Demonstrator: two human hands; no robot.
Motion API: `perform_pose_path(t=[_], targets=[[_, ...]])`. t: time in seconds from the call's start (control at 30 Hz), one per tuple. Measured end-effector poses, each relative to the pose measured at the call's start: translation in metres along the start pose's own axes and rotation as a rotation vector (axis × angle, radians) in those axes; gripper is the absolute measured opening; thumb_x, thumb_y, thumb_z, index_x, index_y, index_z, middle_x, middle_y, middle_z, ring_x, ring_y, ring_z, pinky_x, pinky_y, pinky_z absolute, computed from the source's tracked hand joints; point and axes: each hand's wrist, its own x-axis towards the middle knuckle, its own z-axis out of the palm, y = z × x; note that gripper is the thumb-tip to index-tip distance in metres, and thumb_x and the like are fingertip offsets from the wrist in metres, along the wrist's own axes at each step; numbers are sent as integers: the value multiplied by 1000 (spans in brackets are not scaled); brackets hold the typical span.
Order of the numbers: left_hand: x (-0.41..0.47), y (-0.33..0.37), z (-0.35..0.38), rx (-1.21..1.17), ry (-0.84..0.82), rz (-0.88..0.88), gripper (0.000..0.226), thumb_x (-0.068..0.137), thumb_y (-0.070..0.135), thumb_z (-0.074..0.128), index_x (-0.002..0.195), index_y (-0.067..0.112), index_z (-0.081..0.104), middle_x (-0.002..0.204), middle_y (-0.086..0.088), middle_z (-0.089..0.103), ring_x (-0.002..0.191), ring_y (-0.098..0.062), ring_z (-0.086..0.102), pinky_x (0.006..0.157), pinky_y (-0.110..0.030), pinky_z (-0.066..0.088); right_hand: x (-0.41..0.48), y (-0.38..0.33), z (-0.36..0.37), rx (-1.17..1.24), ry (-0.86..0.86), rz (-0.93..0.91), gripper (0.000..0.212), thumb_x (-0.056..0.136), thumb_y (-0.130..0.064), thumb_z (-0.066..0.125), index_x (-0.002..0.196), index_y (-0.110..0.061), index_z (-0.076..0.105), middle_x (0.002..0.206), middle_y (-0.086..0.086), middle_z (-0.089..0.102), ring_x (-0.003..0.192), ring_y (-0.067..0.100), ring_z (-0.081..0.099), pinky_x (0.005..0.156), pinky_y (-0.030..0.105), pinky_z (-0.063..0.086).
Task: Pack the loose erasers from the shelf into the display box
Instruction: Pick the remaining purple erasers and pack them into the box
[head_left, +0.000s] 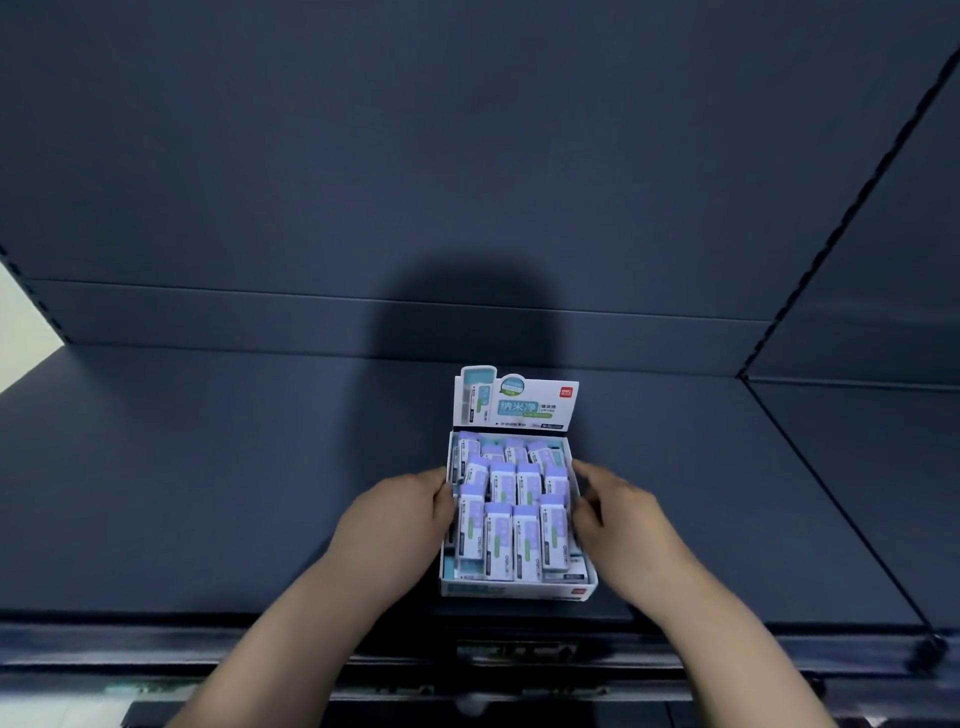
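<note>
Shelf: dark, bare to the left of the work; no loose erasers visible on it.

Left hand: fingers curled against the display box's left wall, gripping it, probably to brace or square the carton.

Display box: sits on the shelf near the front edge, header card upright at the back so the label faces out. Erasers lie inside in rows, sleeves up, filling it; the back row looks less tidy.

Right hand: fingertips pressed to the right wall, clasping it. Packing appears nearly finished.
</note>
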Motion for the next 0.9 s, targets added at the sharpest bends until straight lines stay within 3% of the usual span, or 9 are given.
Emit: perform_pose_path(t=[0.07,0.17,0.23,0.3,0.53,0.77,0.83,0.9], targets=[[-2,1,-4,68,43,11,29,99,34,29,107,28,56,95,5,64,85,-18,58,71,-30,45,-1,1,-2,-23,-7,-8,38,91,-11,40,119,-32,55,92,-6,61,78,7,56,65,9,44],[3,4,-9,215,152,82,41,100,27,29,138,38,35,110,6,54,94,-18,56,76,-29,39,3,1,-8,-138,30,-14,40,93,-22,39,127,-42,46,113,-4,58,99,17,57,83,36,50],[9,6,-9,329,121,148,57,96,17,33,146,41,19,117,5,46,98,-17,52,77,-29,34,7,-5,-12,-236,44,-32,43,96,-23,36,135,-43,39,120,-4,52,102,21,57,83,35,49],[13,7,-11,384,87,173,64,93,13,35,146,44,16,118,5,43,102,-16,49,76,-28,29,11,-12,-14,-316,25,-57,45,98,-22,34,138,-42,34,121,-4,47,99,22,58,80,31,49],[18,2,-18,375,86,172,64,90,9,36,143,44,28,122,6,42,106,-16,48,75,-27,27,19,-26,-14,-396,-58,-100,54,94,-12,38,138,-44,32,119,-6,41,91,19,58,74,26,48],[16,2,-24,503,124,188,63,91,12,38,142,47,27,121,7,42,108,-15,46,76,-28,22,19,-34,-10,-376,-84,-178,50,96,-14,35,138,-41,36,112,-8,39,87,15,53,68,24,44],[13,2,-26,466,146,231,63,84,12,51,136,46,41,113,3,49,98,-19,53,74,-30,24,17,-36,-7,-372,-92,-194,49,96,-15,35,138,-41,37,106,-10,36,86,13,51,66,23,41],[14,1,-26,469,189,296,63,52,8,77,107,39,69,83,0,57,65,-22,58,62,-31,29,15,-36,-4,-374,-88,-209,47,97,-17,35,137,-41,38,104,-10,35,86,12,47,66,23,39]])
